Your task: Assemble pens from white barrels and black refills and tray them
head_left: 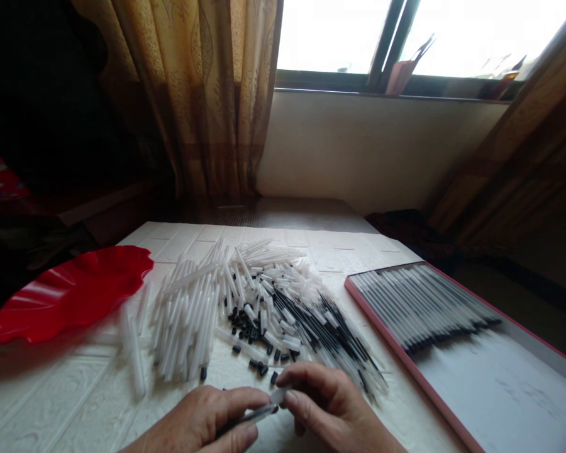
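Observation:
At the front edge of the view, my left hand (202,418) is closed round a slim pen (253,416), its dark tip pointing right. My right hand (332,402) pinches a small translucent pen cap (278,395) close to that tip; whether the two touch I cannot tell. Just beyond my hands lie loose black end plugs (249,328) and short clear caps (290,343). Black pen refills (316,321) are heaped to the right of these. A large pile of translucent pen barrels (183,327) lies to the left.
On the right, a shallow pink-edged box (403,365) holds a row of pens (434,302) with black ends. A red wavy-rimmed dish (75,289) sits on the left of the white brick-patterned table (66,402). Behind are a curtain (202,94) and a window.

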Action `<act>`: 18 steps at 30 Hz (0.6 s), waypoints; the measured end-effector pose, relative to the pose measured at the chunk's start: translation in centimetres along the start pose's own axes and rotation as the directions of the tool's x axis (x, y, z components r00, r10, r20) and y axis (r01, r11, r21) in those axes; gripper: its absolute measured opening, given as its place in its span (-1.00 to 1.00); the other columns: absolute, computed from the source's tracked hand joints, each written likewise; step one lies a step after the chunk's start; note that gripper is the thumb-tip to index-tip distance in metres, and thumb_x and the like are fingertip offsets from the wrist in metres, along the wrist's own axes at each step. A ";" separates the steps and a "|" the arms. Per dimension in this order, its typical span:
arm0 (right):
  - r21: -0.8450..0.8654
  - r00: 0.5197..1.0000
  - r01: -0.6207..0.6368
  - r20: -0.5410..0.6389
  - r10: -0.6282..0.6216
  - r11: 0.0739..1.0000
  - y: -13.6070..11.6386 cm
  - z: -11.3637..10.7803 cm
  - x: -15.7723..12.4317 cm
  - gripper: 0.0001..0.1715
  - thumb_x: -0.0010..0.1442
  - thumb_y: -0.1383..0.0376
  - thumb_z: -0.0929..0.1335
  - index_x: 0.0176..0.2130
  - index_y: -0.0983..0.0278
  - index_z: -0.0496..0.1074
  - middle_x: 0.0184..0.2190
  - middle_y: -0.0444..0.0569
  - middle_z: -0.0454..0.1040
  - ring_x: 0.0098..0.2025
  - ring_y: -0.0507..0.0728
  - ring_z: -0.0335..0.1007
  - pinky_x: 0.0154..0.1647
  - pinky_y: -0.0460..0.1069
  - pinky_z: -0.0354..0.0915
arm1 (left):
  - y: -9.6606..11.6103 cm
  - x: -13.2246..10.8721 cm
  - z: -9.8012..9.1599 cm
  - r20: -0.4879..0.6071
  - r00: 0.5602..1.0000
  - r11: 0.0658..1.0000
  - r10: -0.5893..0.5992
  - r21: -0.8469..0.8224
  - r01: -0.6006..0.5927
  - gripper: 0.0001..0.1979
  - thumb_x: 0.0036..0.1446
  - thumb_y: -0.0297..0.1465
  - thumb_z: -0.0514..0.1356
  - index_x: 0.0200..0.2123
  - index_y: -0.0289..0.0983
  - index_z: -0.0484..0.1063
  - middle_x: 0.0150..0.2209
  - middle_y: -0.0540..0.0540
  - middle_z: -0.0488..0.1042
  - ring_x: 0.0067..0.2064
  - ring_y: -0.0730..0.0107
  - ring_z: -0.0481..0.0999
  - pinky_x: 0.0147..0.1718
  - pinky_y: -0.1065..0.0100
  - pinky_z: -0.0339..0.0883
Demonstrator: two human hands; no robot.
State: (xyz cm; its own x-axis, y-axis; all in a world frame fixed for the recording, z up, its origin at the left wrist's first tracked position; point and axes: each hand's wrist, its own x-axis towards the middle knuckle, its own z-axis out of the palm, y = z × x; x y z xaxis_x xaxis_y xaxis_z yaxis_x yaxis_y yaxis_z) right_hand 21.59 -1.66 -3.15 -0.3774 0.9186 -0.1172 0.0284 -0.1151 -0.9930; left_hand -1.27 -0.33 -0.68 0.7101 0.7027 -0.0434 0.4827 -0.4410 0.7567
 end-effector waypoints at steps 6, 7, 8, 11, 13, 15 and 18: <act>-0.004 1.000 -0.010 0.003 0.010 1.000 -0.2 -0.7 -0.2 -0.41 0.17 -0.15 0.37 -0.16 0.32 0.48 -0.44 -0.08 0.43 -0.47 0.01 0.33 -0.41 -0.10 0.31 | 0.8 0.4 -0.3 0.000 1.000 0.999 -0.008 -0.037 0.008 -0.64 0.26 -0.31 0.13 0.10 0.02 0.47 -0.20 0.14 0.66 -0.28 0.44 0.64 -0.28 0.64 0.37; -0.004 1.000 -0.004 0.010 0.004 1.000 -0.2 -0.8 -0.3 -0.44 0.20 -0.13 0.37 -0.16 0.31 0.49 -0.42 -0.07 0.44 -0.46 0.01 0.35 -0.41 -0.10 0.31 | 1.0 0.5 -0.3 -0.004 1.000 0.999 -0.015 -0.032 0.014 -0.64 0.27 -0.31 0.13 0.10 0.02 0.48 -0.21 0.14 0.66 -0.28 0.43 0.63 -0.28 0.64 0.37; -0.002 1.000 0.002 0.018 -0.002 1.000 -0.2 -1.0 -0.3 -0.47 0.21 -0.10 0.36 -0.15 0.30 0.49 -0.41 -0.07 0.45 -0.45 0.01 0.36 -0.40 -0.10 0.32 | 1.1 0.5 -0.3 -0.001 1.000 0.999 -0.020 -0.033 0.020 -0.64 0.27 -0.31 0.12 0.10 0.02 0.48 -0.22 0.13 0.66 -0.28 0.43 0.63 -0.28 0.63 0.37; 0.023 0.999 0.004 0.042 -0.005 1.000 -0.1 -1.0 -0.4 -0.49 0.22 -0.09 0.37 -0.17 0.30 0.50 -0.39 -0.06 0.45 -0.45 0.00 0.35 -0.40 -0.10 0.32 | 1.1 0.6 -0.4 0.006 1.000 0.998 -0.024 -0.051 0.024 -0.63 0.27 -0.31 0.11 0.12 0.01 0.47 -0.21 0.12 0.67 -0.28 0.41 0.64 -0.28 0.62 0.38; 0.048 0.999 -0.003 0.054 0.000 0.999 -0.2 -0.8 -0.4 -0.46 0.20 -0.11 0.37 -0.18 0.31 0.50 -0.41 -0.09 0.42 -0.46 -0.01 0.31 -0.41 -0.11 0.30 | 1.1 0.6 -0.5 0.016 1.000 0.998 -0.012 -0.063 0.013 -0.63 0.26 -0.30 0.12 0.11 0.01 0.47 -0.22 0.12 0.67 -0.29 0.41 0.64 -0.29 0.62 0.39; 0.063 0.998 -0.013 0.055 0.010 0.998 -0.3 -0.5 -0.3 -0.40 0.15 -0.16 0.39 -0.19 0.32 0.49 -0.45 -0.11 0.38 -0.48 -0.02 0.27 -0.43 -0.11 0.28 | 1.1 0.7 -0.6 0.006 1.000 0.998 -0.006 -0.064 0.007 -0.63 0.26 -0.32 0.13 0.11 0.03 0.47 -0.21 0.13 0.67 -0.28 0.42 0.64 -0.28 0.63 0.38; 0.060 0.998 -0.029 0.054 0.026 0.998 -0.5 -0.3 -0.2 -0.35 0.09 -0.20 0.40 -0.21 0.34 0.48 -0.48 -0.13 0.35 -0.50 -0.02 0.23 -0.45 -0.11 0.25 | 1.2 0.7 -0.6 -0.008 1.000 0.998 -0.008 -0.061 0.008 -0.63 0.27 -0.34 0.13 0.11 0.06 0.46 -0.18 0.15 0.66 -0.25 0.42 0.65 -0.27 0.64 0.38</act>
State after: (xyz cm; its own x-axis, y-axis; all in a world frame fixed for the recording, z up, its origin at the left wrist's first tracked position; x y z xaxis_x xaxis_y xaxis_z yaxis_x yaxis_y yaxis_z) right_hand 21.91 -1.70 -2.62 -0.4261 0.8935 -0.1421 -0.0159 -0.1644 -0.9863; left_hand -0.50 0.03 0.59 0.7020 0.7108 -0.0444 0.4560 -0.4008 0.7946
